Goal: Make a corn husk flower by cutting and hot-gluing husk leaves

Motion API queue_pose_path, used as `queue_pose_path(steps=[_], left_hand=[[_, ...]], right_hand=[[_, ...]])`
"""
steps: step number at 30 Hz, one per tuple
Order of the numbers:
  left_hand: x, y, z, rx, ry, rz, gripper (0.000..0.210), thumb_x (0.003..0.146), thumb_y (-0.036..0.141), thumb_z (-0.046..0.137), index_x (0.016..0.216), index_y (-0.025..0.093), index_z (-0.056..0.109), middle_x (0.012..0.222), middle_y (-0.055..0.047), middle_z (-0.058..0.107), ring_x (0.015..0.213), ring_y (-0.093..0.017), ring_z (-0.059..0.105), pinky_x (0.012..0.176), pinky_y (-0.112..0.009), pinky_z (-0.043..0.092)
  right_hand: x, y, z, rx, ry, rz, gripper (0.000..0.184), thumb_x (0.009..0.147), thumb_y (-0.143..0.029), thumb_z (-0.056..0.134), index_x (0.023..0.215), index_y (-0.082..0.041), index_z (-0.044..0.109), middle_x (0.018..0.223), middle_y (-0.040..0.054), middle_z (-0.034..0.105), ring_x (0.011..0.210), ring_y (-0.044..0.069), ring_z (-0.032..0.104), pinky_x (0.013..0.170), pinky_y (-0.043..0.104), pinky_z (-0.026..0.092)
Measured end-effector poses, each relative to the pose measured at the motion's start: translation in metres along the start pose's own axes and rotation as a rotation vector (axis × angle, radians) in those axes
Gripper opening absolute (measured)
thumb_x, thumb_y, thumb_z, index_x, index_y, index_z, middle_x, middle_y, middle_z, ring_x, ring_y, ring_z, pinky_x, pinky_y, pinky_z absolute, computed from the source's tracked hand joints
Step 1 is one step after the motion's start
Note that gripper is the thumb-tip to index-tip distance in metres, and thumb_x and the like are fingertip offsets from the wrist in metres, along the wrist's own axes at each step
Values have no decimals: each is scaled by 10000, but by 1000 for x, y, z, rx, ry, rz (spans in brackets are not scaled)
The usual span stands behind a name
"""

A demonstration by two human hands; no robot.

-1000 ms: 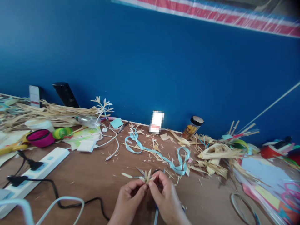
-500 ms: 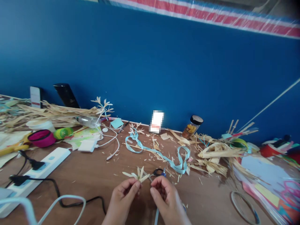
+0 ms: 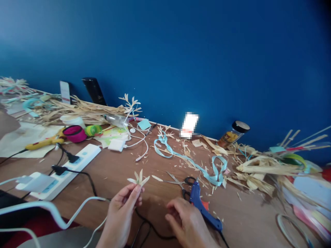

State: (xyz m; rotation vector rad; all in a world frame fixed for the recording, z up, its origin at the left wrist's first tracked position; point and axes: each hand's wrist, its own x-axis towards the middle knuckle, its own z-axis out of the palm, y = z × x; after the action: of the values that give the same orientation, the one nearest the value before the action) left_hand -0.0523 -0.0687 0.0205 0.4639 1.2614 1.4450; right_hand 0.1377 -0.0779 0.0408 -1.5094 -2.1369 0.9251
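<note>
A small flower of pale dried-husk petals stands up from the pinched thumb and fingertips of my left hand. To its right, my right hand hovers low over the table with fingers loosely curled and the thumb apart; nothing shows in it. Just beyond that hand lies a blue glue gun, its nozzle pointing away from me. Black-handled scissors rest partly open beside the nozzle. A loose petal lies left of the scissor blades.
A white power strip with plugs and cables sits on the left, near a yellow glue gun. Light blue ribbon winds across the middle. Husk piles and a jar are at right. Another person's blurred hand is at the left edge.
My right hand has moved away from the flower, towards the blue glue gun, which now shows fully. The left hand keeps the flower. The view has turned left and down.
</note>
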Motion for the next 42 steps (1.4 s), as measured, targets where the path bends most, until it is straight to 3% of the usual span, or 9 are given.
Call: queue_pose_path(steps=[7, 15, 20, 30, 42], left_hand=[[5, -2, -9, -48, -18, -62, 250, 585, 321, 755, 755, 166, 657, 673, -3, 676, 564, -98, 536, 540, -182, 445], [18, -4, -16, -19, -54, -144, 262, 563, 320, 766, 738, 157, 660, 663, -11, 681, 526, -87, 521, 503, -174, 438], [15, -5, -4, 15, -88, -141, 266, 559, 332, 764, 712, 136, 667, 663, -32, 679, 530, -88, 518, 497, -178, 438], [-6, -1, 22, 83, -160, -152, 280, 550, 353, 760, 699, 126, 691, 664, -62, 695, 520, -103, 536, 490, -196, 446], [-4, 15, 12, 44, -111, -76, 185, 615, 269, 738, 738, 144, 680, 692, -38, 707, 551, -91, 565, 535, -187, 454]], right_hand=[[5, -6, -3, -290, -64, -65, 119, 777, -163, 550, 878, -218, 583, 868, 31, 635, 802, 185, 588, 686, 252, 437], [-44, 65, -24, -542, 270, -28, 199, 838, -264, 483, 1026, -233, 538, 965, 65, 632, 846, 209, 600, 738, 320, 481], [-70, 94, -23, -663, 285, -12, 314, 786, -320, 558, 1085, -232, 521, 977, 56, 643, 853, 211, 611, 729, 309, 505], [-61, 96, -18, -609, 344, 19, 388, 775, -278, 570, 1148, -236, 474, 981, 71, 637, 827, 235, 618, 714, 339, 514], [-59, 98, -19, -543, 345, 47, 309, 835, -284, 474, 1137, -216, 474, 961, 83, 634, 829, 251, 592, 696, 369, 483]])
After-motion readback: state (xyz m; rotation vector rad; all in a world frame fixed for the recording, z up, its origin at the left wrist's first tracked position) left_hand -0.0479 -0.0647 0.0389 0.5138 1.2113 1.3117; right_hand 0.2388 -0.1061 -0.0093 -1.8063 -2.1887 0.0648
